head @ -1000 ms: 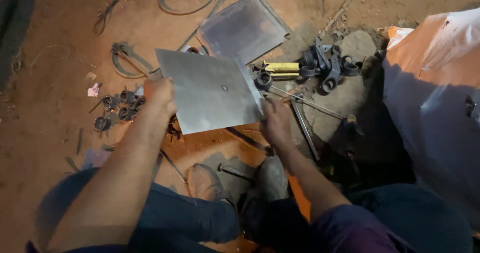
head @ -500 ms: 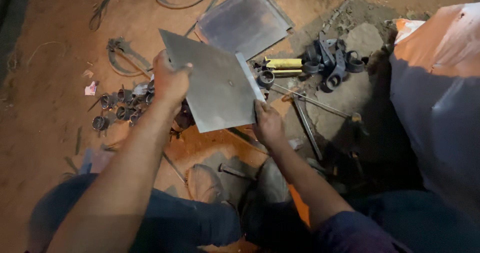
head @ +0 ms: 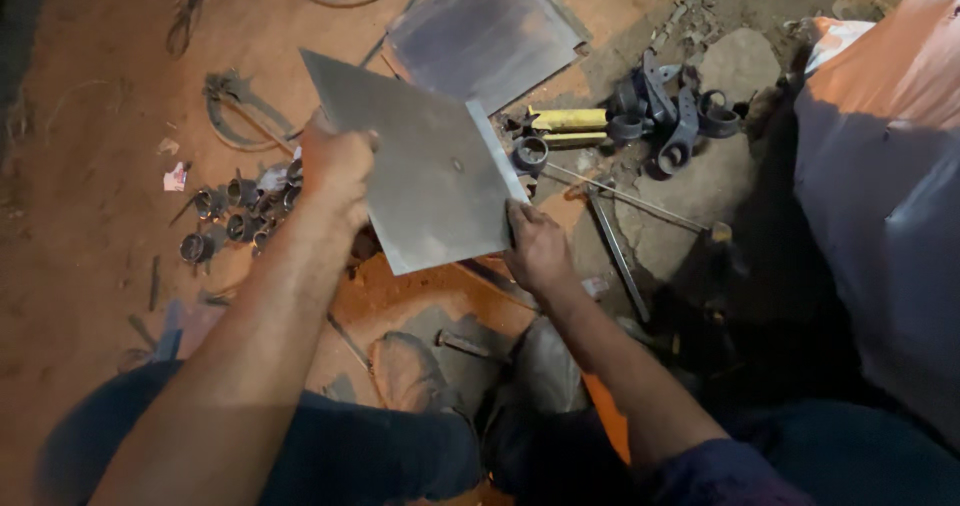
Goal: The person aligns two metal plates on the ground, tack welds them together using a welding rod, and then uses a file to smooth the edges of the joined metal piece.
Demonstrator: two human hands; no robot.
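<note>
I hold a square grey metal sheet [head: 425, 161] in front of me, tilted, with a small hole near its middle. My left hand [head: 335, 166] grips its left edge, thumb on top. My right hand [head: 535, 246] pinches its lower right corner. The sheet hangs above the reddish dirt ground, over my knees in dark trousers.
A second metal sheet [head: 485, 31] lies flat on the ground beyond. Several short metal rings [head: 235, 211] are heaped at the left. A yellow tool [head: 565, 121], dark clamps [head: 675, 116] and thin rods [head: 620, 256] lie at the right. An orange and grey sack [head: 885, 186] fills the right side.
Both hands have lifted and turned the sheet, its far corner swinging up to the left. My left hand has shifted along the left edge.
</note>
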